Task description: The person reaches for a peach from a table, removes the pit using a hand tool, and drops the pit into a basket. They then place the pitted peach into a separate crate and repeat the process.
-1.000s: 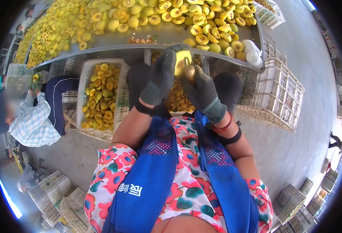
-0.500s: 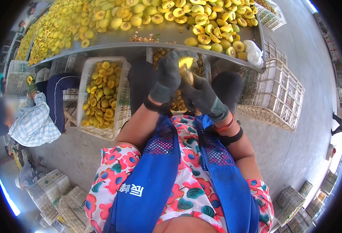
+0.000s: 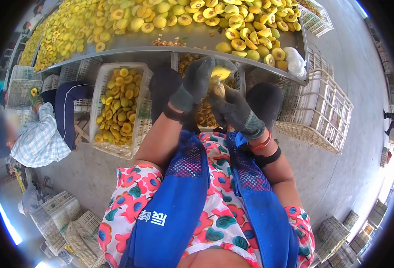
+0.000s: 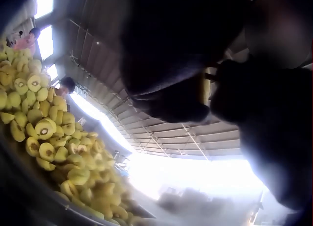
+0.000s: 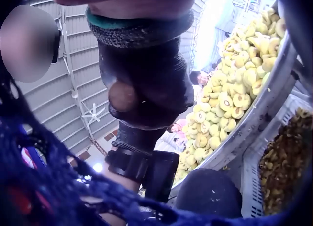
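Observation:
My gloved left hand (image 3: 195, 82) grips a yellow peach half (image 3: 222, 73), which is tilted so its rounded edge shows in the head view. My gloved right hand (image 3: 236, 110) holds a pitting tool (image 3: 219, 91) by its short wooden handle, the metal end right at the fruit. In the right wrist view the butt of the wooden handle (image 5: 122, 96) pokes out of the dark glove. The left wrist view has both hands in deep shadow, with a sliver of yellow peach between them. Left-hand fingers hide much of the fruit.
A metal table (image 3: 130, 54) heaped with peach halves (image 3: 161, 20) runs ahead. Pits (image 3: 169, 42) and a white plastic bag (image 3: 295, 62) lie near its edge. A crate (image 3: 95, 89) of halves stands left; stacked crates (image 3: 315, 109) right. Another person (image 3: 40, 136) sits at left.
The peach half has turned from its cut face showing to its edge showing. Both hands have tilted with it and stay close together in front of the table edge.

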### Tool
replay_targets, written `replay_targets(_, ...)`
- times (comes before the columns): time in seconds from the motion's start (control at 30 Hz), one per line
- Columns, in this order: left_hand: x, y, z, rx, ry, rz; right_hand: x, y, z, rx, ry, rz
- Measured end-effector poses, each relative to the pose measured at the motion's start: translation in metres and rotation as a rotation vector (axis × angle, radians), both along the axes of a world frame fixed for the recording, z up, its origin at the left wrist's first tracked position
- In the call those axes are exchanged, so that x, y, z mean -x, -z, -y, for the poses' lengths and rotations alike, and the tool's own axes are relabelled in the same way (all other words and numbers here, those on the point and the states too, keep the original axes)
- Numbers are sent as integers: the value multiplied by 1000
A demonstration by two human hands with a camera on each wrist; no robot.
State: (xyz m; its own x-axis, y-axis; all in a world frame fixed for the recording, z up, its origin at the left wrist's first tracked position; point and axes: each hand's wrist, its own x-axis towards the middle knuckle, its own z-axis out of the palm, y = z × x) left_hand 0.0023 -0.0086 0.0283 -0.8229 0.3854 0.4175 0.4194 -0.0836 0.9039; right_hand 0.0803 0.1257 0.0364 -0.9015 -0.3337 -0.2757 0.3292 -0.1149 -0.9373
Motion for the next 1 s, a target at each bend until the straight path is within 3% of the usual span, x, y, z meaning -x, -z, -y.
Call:
replay_targets(0.07,2,-8,-1,-7,23,65,-2,2,10,-175,119,-80)
replay_targets(0.13,-1,-12,0,-95,77,360,-4,5,12,-168,105,-200)
replay_targets(0.2,-4,-11,1,65,-71,36,-1,1,10,-123,25,-116)
replay_targets(0.27,-3,-4,2,44,-36,17,3,-12,2,-45,-114,174)
replay_targets(0.33,2,5,2,-161,175,301,0,-1,-1,25,-132,120)
replay_targets(0.53,8,7,9,46,243,-12,2,4,0,-47,-198,93)
replay_targets(0.77,6,4,23,160,327,-128,4,24,2,163,-266,184)
replay_targets(0.87,4,0,26,155,278,-170,7,21,5,57,-316,118)
replay_targets(0.97,2,9,25,86,187,47,12,2,13,-180,-284,116)
replay_targets(1.0,3,5,27,70,171,175,14,7,13,-152,-297,71)
